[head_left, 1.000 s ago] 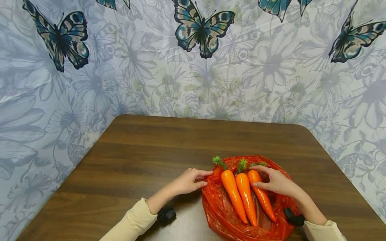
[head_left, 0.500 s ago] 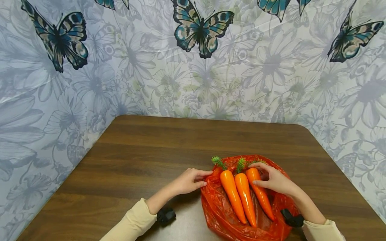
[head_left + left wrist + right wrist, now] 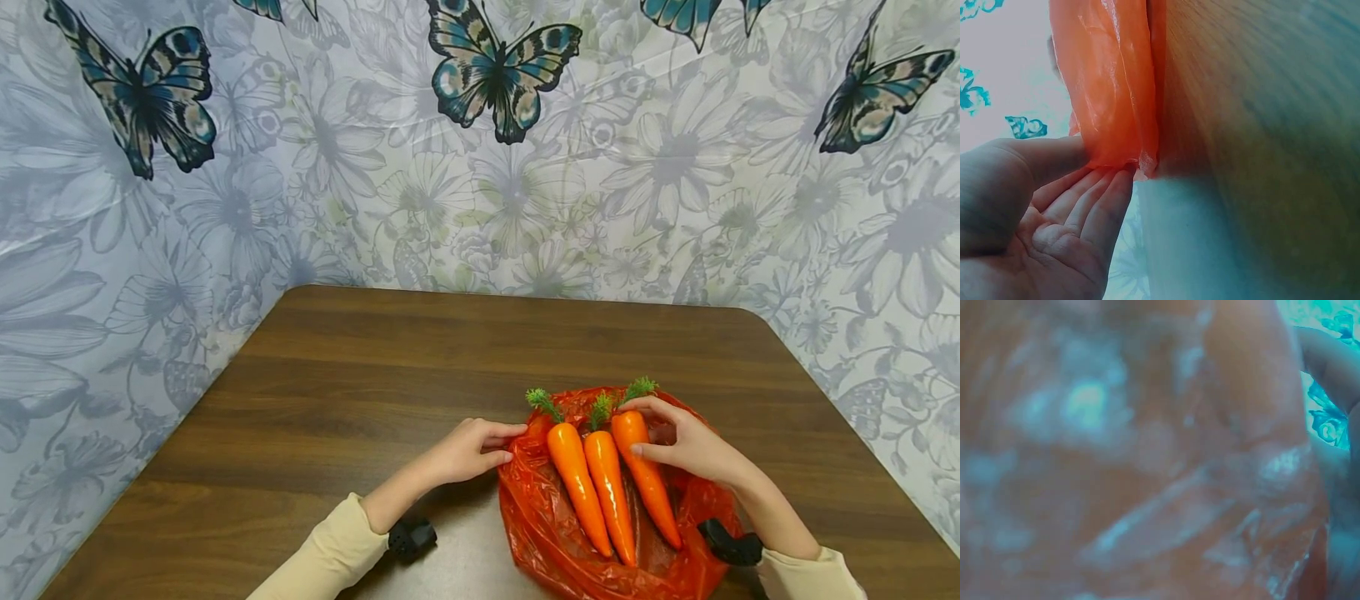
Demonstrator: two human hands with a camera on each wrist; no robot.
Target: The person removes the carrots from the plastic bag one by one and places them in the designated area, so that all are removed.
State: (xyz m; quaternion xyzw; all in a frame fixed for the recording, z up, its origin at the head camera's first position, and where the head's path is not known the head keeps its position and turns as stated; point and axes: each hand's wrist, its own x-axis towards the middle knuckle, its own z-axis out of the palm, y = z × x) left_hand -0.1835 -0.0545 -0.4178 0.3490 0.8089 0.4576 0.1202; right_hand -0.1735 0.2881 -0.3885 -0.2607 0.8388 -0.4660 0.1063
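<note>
Three shiny orange carrots with green tops lie side by side in a rolled-open red plastic bag (image 3: 543, 537) in the head view. They are a left carrot (image 3: 579, 487), a middle carrot (image 3: 611, 492) and a right carrot (image 3: 654, 492). My right hand (image 3: 686, 442) grips the right carrot near its top, thumb on the near side and fingers behind. My left hand (image 3: 472, 450) holds the bag's left side; the left wrist view shows its red film (image 3: 1110, 94) between thumb and fingers. Blurred, crumpled bag film (image 3: 1147, 487) fills most of the right wrist view.
The bag sits on a brown wooden table (image 3: 360, 375), right of the middle and close to the near edge. A wall covering (image 3: 322, 167) with butterflies and flowers hangs behind. Black wrist straps (image 3: 411, 540) are on both arms.
My right hand has shifted slightly up with the right carrot, whose green top now shows above the fingers. The left hand stays at the bag's side, nearly still.
</note>
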